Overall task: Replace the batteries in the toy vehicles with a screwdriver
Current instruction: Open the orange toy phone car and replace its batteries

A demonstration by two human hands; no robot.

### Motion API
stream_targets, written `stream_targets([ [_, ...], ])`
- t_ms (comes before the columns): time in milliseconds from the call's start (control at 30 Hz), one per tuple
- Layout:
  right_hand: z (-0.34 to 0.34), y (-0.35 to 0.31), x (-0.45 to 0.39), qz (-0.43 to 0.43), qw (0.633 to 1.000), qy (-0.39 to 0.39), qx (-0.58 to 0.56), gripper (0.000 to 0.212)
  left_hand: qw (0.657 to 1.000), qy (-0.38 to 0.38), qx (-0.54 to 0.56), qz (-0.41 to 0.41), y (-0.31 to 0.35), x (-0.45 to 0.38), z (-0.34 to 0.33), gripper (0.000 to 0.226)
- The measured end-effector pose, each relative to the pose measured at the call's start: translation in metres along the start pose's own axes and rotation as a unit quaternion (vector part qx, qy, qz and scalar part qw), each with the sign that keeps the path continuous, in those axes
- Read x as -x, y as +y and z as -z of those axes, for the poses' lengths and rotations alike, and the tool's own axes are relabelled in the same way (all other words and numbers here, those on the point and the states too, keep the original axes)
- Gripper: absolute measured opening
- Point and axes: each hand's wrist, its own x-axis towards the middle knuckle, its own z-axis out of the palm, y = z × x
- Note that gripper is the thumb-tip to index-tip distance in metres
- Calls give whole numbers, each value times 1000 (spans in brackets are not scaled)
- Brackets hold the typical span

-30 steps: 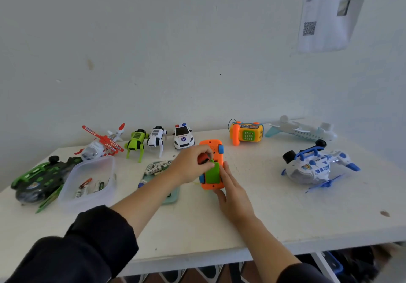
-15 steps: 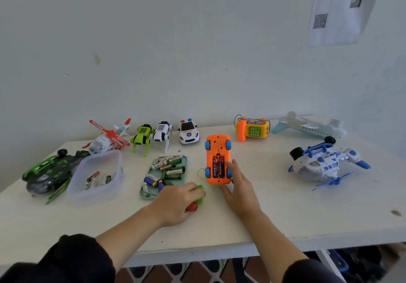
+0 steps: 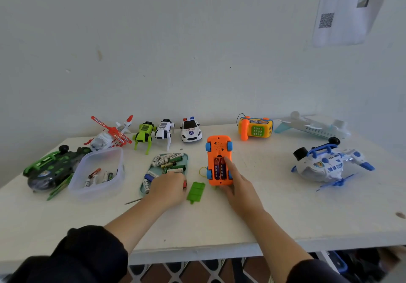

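Note:
An orange toy car (image 3: 218, 148) lies upside down mid-table, its battery compartment open with two batteries (image 3: 219, 168) inside. Its green cover (image 3: 196, 192) lies flat on the table just left of the car's near end. My right hand (image 3: 240, 189) reaches in from the near right, index finger stretched onto the right battery. My left hand (image 3: 169, 188) rests on the table left of the cover and grips a screwdriver (image 3: 185, 184). Its red handle shows at my fingers and its metal shaft pokes out behind the wrist.
A teal tray (image 3: 186, 158) of loose batteries sits under my left hand's far side. A clear tub (image 3: 98, 192) with a few batteries stands further left. Toy helicopters, robot dogs, a police car (image 3: 190, 130), a toy phone (image 3: 256, 128) and planes line the back and sides.
My left hand has released the green cover, which now lies on the table, and drew back slightly left. My right index finger slid up onto the batteries.

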Motion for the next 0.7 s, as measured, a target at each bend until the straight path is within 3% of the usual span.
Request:
stream_targets([
  [233,-1,-1,-3,-17,1000,3,5,73,999,5,5,39,-17,0,3,25],
  [467,-8,2,-5,-27,999,-13,26,69,996,-44,51,52,-27,-2,20,24],
  [567,-8,2,-2,16,998,7,61,73,983,80,168,-1,-9,-1,43,25],
  [700,-8,0,0,84,991,67,80,77,912,263,298,-102,29,7,80,10],
])
